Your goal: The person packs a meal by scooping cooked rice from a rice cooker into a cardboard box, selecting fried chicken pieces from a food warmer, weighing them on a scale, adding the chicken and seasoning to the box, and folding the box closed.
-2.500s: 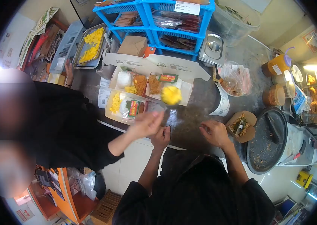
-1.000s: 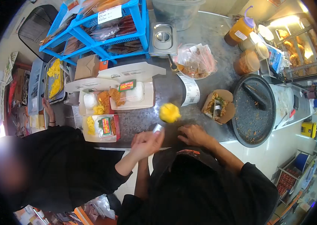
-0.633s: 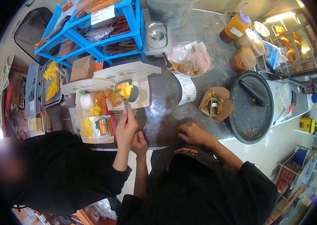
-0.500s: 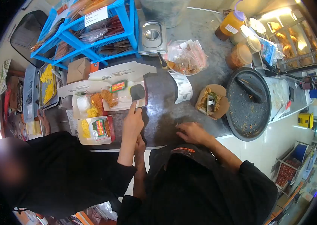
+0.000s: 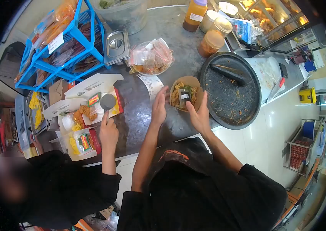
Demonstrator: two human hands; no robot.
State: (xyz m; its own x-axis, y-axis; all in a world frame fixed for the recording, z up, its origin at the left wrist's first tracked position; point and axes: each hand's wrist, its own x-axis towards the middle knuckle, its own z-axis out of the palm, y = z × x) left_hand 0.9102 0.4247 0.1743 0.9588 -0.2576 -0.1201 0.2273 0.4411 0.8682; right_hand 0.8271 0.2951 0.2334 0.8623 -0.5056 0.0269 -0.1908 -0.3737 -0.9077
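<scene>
An open brown paper food box point(image 5: 199, 95) stands on the dark counter, with crumbly golden food, some greens and a small packet point(image 5: 185, 97) inside. My left hand point(image 5: 159, 109) is at the box's left side, open, fingers stretched out and nothing in it. My right hand point(image 5: 200, 117) is at the box's right front corner, also open, its thumb reaching over the rim near the packet. Whether either palm presses on the box, I cannot tell.
A stone mortar point(image 5: 230, 115) with a pestle point(image 5: 230, 74) stands to the right. A co-worker's hand point(image 5: 109, 133) reaches a dark round object point(image 5: 108, 102) over open meal boxes point(image 5: 118, 98). A receipt point(image 5: 151, 85), a bowl of packets point(image 5: 151, 57) and blue baskets point(image 5: 62, 71) lie beyond.
Both my hands have moved forward from the counter's front edge to either side of the food box. My view has turned to the right. The co-worker's hand stays at the dark round object.
</scene>
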